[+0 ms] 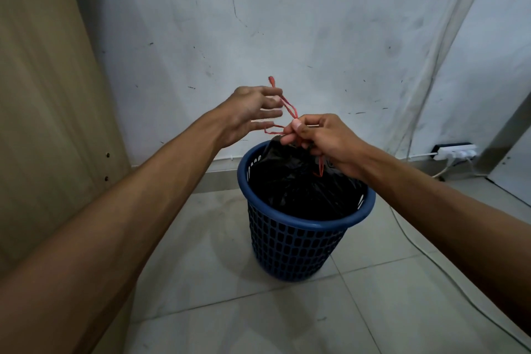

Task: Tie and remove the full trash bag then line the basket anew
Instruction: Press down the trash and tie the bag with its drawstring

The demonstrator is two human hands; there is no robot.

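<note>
Wood-grain panelling (43,89) fills the left edge, standing against a scuffed white wall (287,23) and meeting a floor of pale tiles (215,282). Reaching in from the lower left, the left hand (247,113) is held above and just left of the basket, its fingers spread and nearly straight, with the orange drawstring (288,106) running past the fingertips; whether any finger actually pinches the string I cannot tell. One end of the string sticks up above that hand, and loops of it cross to the right hand (324,142), whose thumb and curled fingers are clamped on the drawstring and on the gathered neck of the black trash bag (293,181). A short orange tail hangs down below this hand. The bag sits inside the blue plastic basket (290,244), its top bunched upward at the far rim, and the basket stands on the tiles near the wall. Farther right, a white power strip (455,151) lies at the foot of the wall, and a white cable (425,256) trails across the floor.
</note>
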